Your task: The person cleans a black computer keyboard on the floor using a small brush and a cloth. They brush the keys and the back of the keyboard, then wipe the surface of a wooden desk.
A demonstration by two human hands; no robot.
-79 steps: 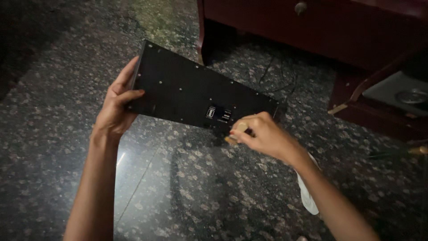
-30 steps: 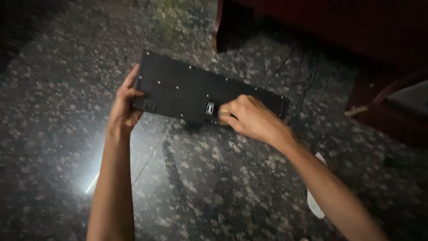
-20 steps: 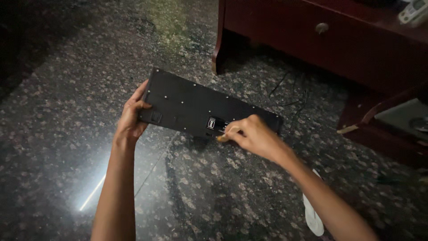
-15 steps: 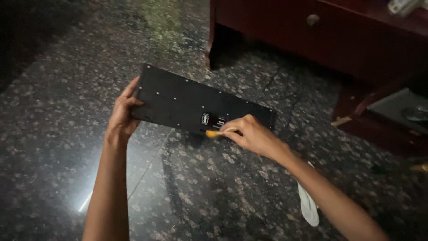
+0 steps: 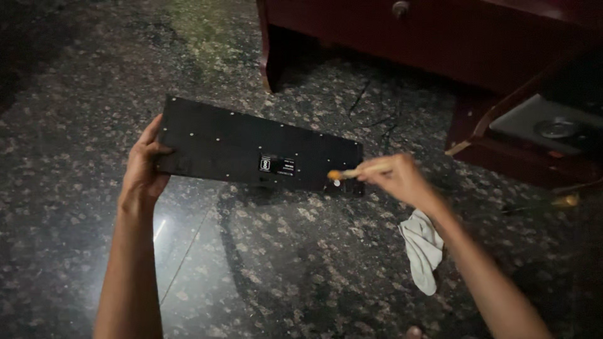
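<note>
Black keyboard [image 5: 251, 154] is held underside-up above the granite floor [image 5: 282, 263], its long axis running left to right, far-left end higher. Left hand [image 5: 143, 169] fingers wrap the left short edge. Right hand [image 5: 397, 179] fingers pinch a small brush [image 5: 348, 172], its tip at the right near corner. Judged stage: underside brushing is at the right end; the key side is not visible.

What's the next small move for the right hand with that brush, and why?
Probably a short stroke leftward along the lower edge of the black panel. The right hand holds the small brush with its tip at the panel's right end, while the left hand grips the opposite end, keeping the panel tilted above the stone floor.
</note>
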